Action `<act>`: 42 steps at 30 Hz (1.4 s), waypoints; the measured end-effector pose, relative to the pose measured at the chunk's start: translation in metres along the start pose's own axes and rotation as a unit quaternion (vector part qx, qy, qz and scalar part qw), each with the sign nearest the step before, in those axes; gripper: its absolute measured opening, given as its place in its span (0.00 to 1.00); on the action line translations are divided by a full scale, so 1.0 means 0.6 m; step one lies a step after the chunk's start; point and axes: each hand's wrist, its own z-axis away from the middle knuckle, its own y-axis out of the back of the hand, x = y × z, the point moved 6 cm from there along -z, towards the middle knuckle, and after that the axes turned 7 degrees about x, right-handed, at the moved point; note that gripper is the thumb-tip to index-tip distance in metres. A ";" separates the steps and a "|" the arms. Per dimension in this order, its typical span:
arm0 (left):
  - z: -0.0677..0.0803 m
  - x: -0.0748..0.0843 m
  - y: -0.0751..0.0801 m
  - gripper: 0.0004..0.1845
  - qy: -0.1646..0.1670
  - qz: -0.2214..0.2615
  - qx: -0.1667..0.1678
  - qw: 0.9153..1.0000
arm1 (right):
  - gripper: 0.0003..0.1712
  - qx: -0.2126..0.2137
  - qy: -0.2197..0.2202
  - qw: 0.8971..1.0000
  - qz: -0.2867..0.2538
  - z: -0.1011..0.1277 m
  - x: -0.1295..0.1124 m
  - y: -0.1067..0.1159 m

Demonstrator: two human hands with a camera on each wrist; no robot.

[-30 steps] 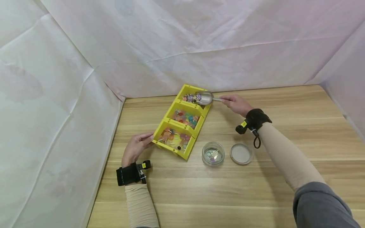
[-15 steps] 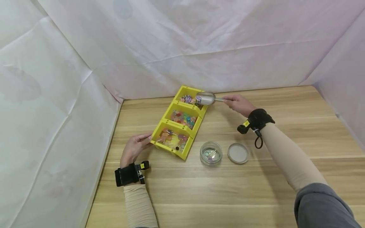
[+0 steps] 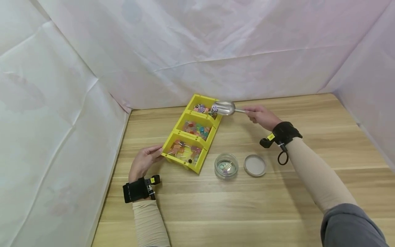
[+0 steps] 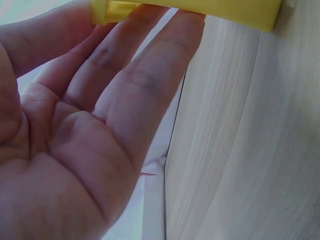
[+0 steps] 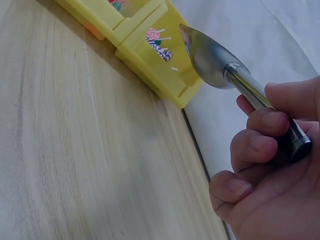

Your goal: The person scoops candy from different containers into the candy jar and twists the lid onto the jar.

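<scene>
In the head view my right hand (image 3: 263,116) grips the handle of a metal scoop (image 3: 226,108). The scoop's front lies over the right side of the far compartment of a yellow three-part bin (image 3: 201,168), and a purple-and-white swirl candy (image 3: 215,109) shows at its mouth. Swirl lollipops (image 3: 201,108) lie in that compartment. My left hand (image 3: 144,162) pinches the bin's near left corner, thumb at the rim and fingers beneath, as the left wrist view shows on the yellow plastic (image 4: 240,12). In the right wrist view fingers curl round the scoop's handle (image 5: 250,87).
Colourful candies (image 3: 197,129) fill the middle compartment, and stick candies (image 3: 182,149) lie in the near one. Right of the bin stands a glass jar (image 3: 226,167) with a few small pieces inside, beside a round lid (image 3: 254,165). White cloth (image 3: 216,79) hangs behind the wooden table.
The scoop has shifted right relative to the bin, from inside the far compartment to its right edge. My left hand keeps its hold on the bin's corner. The head view has shifted slightly.
</scene>
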 end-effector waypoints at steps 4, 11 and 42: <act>0.000 0.003 0.003 0.21 0.000 0.002 0.004 1.000 | 0.25 0.004 -0.005 1.000 -0.017 0.008 -0.003 0.006; 0.001 0.005 0.007 0.21 0.002 0.010 0.008 1.000 | 0.24 0.016 -0.005 1.000 0.001 0.030 -0.011 0.016; 0.004 0.003 0.001 0.21 -0.002 -0.004 -0.003 1.000 | 0.25 0.017 0.004 1.000 0.003 0.159 -0.029 0.041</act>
